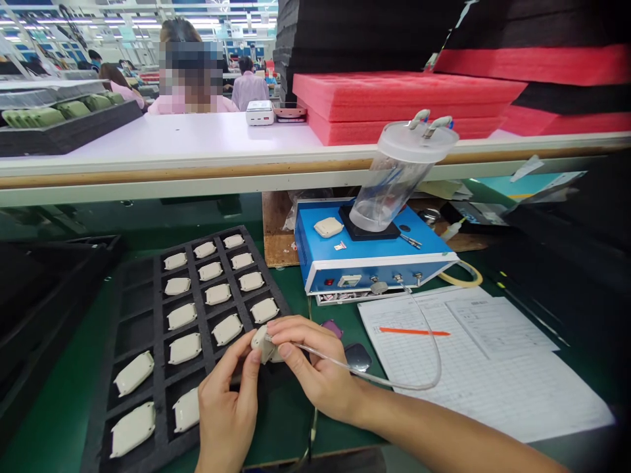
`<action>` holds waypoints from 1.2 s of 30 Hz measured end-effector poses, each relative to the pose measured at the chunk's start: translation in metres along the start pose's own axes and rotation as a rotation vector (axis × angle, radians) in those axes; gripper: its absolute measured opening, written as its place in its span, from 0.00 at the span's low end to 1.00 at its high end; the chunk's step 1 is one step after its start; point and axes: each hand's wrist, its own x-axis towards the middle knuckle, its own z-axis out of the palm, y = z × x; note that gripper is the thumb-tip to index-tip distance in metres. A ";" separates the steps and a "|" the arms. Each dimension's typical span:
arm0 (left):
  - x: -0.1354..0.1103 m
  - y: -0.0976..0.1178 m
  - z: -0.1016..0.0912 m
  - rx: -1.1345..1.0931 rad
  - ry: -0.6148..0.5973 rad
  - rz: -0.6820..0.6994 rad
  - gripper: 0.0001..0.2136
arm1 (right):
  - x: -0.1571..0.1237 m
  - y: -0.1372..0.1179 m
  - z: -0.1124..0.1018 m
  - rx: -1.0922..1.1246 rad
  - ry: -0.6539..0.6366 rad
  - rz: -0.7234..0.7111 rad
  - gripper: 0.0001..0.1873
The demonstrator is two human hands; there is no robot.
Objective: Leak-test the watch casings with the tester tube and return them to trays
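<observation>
My left hand (229, 394) pinches a small beige case (260, 338), shaped like a watch housing, between thumb and fingers, just over the right edge of a black foam tray (158, 348). My right hand (320, 368) is closed around the end of a thin clear tube (377, 379) and holds it against the case. Its tip is hidden by my fingers. The tube loops back to the front of a blue box-shaped device (379, 256). Several similar beige cases (184, 348) lie in the tray's compartments, and part of another shows behind my right fingers.
On the blue device stand a clear cylinder (379, 187) and another beige case (328, 227). Papers (473, 381) with an orange strip (414, 332) lie at right. A dark oval object (357, 358) sits beside my right hand. Red foam sheets (394, 98) rest on the shelf; people sit beyond.
</observation>
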 end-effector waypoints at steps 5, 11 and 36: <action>0.001 0.001 0.000 0.001 -0.005 -0.005 0.13 | 0.000 -0.001 0.000 0.003 0.000 0.009 0.08; 0.000 0.002 -0.001 0.016 0.005 -0.013 0.13 | 0.000 -0.002 0.000 0.001 -0.008 0.012 0.08; 0.089 -0.067 -0.158 0.669 -0.262 0.005 0.15 | -0.024 -0.005 -0.003 -0.165 0.015 0.041 0.07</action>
